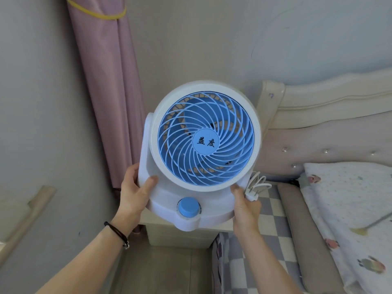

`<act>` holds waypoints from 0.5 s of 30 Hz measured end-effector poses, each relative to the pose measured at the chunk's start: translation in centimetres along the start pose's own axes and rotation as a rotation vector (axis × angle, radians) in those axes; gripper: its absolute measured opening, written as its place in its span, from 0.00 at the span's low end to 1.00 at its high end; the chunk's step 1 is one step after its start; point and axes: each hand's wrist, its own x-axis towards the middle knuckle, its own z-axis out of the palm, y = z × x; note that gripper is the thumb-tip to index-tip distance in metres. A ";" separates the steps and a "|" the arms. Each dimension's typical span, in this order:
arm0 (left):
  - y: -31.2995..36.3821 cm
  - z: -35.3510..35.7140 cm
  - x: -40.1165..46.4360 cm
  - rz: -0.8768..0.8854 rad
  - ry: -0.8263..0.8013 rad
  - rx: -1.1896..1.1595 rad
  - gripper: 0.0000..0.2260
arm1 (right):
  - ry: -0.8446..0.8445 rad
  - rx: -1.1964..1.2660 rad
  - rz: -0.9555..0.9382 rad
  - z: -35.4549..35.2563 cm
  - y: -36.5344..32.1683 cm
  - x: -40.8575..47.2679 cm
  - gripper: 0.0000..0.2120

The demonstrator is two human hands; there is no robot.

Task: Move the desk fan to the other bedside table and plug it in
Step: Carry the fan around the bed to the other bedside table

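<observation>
Head view: two hands hold a fan [204, 143] up in the air, above a bedside table [180, 236].

Its white body faces the camera, with a blue grille and a blue knob [188, 207] on the base. The left hand [135, 192] grips the left arm of the stand, the thumb lies on the front and the other fingers curl behind it. The right hand [246, 206] grips the right side of the base, and its fingers also pinch the bundled white cord with the plug [253, 193], whose prongs point up. The base hangs a little above the table top, not touching it. A pink curtain [106, 92] hangs behind on the left, and a bed [318, 219] with a padded headboard [318, 132] stands on the right, just beside the table.
</observation>
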 end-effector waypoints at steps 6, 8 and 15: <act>-2.9 1.0 0.1 -0.027 0.029 -0.036 0.21 | -0.036 -0.013 0.000 -0.7 2.5 2.1 0.06; -3.8 1.1 0.1 -0.027 0.064 -0.053 0.22 | -0.047 -0.016 0.011 -0.9 3.4 2.5 0.10; -5.8 1.8 1.3 -0.046 0.210 -0.109 0.16 | -0.099 0.002 -0.030 -1.2 5.8 4.0 0.11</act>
